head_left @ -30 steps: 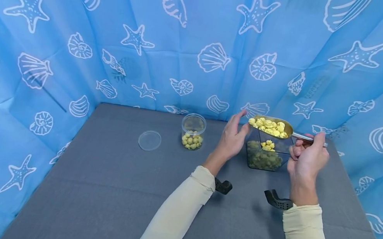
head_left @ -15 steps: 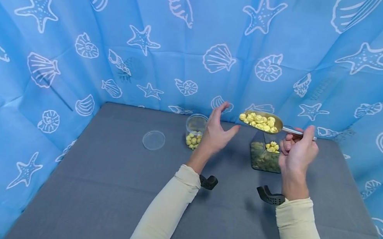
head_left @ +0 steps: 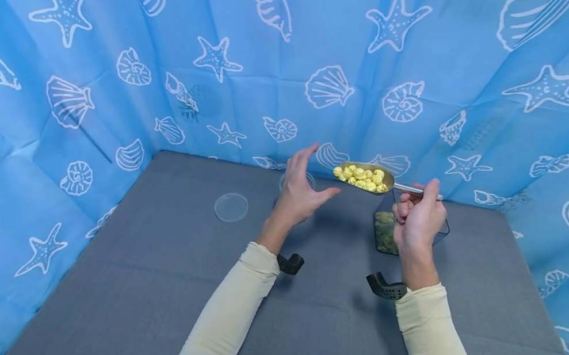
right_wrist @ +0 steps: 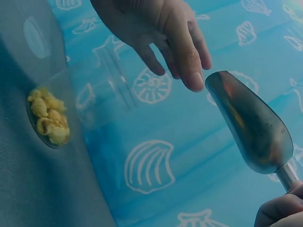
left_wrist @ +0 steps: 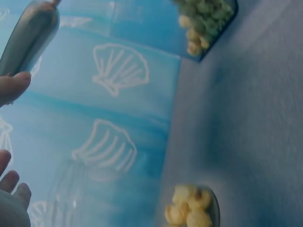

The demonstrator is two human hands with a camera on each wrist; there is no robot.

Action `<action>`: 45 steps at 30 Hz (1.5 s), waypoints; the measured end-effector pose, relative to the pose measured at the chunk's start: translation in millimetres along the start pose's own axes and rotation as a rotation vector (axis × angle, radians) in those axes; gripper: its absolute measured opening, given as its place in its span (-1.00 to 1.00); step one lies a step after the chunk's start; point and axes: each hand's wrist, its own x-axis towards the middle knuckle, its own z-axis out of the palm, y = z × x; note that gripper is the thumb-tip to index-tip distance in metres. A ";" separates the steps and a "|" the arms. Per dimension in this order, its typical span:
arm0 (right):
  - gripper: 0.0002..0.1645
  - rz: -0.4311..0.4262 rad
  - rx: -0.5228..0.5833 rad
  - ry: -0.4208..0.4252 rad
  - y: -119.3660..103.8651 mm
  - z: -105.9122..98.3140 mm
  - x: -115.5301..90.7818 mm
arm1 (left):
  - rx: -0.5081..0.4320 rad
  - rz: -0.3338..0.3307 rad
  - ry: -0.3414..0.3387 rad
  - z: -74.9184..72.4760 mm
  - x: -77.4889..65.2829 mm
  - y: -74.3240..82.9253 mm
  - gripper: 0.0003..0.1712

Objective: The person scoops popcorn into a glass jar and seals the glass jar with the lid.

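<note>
My right hand [head_left: 419, 223] grips the handle of a metal scoop [head_left: 387, 180], held level in the air. Yellow popcorn [head_left: 359, 177] fills its bowl. To the left of the scoop, my left hand [head_left: 297, 196] is raised with fingers and thumb spread, holding nothing. Behind that hand is a clear round jar [head_left: 311, 179], mostly hidden in the head view. The right wrist view shows popcorn [right_wrist: 49, 118] at the jar's bottom. A clear square container [head_left: 385, 234] with more popcorn stands below and behind my right hand, partly covered by it.
A clear round lid [head_left: 231, 208] lies flat on the grey cloth-covered table [head_left: 149, 279], left of the jar. A blue curtain [head_left: 251, 99] printed with shells and starfish hangs along the back and both sides of the table.
The scoop with its popcorn has moved left, away from above the square container. My left hand has also moved left, and now overlaps the jar in the head view.
</note>
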 end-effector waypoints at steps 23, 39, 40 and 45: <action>-0.41 0.043 -0.186 -0.106 33.0 24.7 -10.8 | -0.042 -0.211 -0.131 -11.8 -5.5 -55.9 0.26; -0.48 0.090 -0.178 -0.109 50.1 23.2 -15.2 | -0.216 -0.198 -0.060 -1.4 -5.6 -72.6 -0.03; -0.48 0.095 -0.175 -0.106 51.3 22.8 -15.4 | -0.217 -0.191 -0.057 -1.0 -5.5 -73.2 -0.04; -0.49 0.092 -0.193 -0.095 57.1 22.8 -15.7 | -0.222 -0.173 -0.049 -1.3 -6.1 -75.7 -0.05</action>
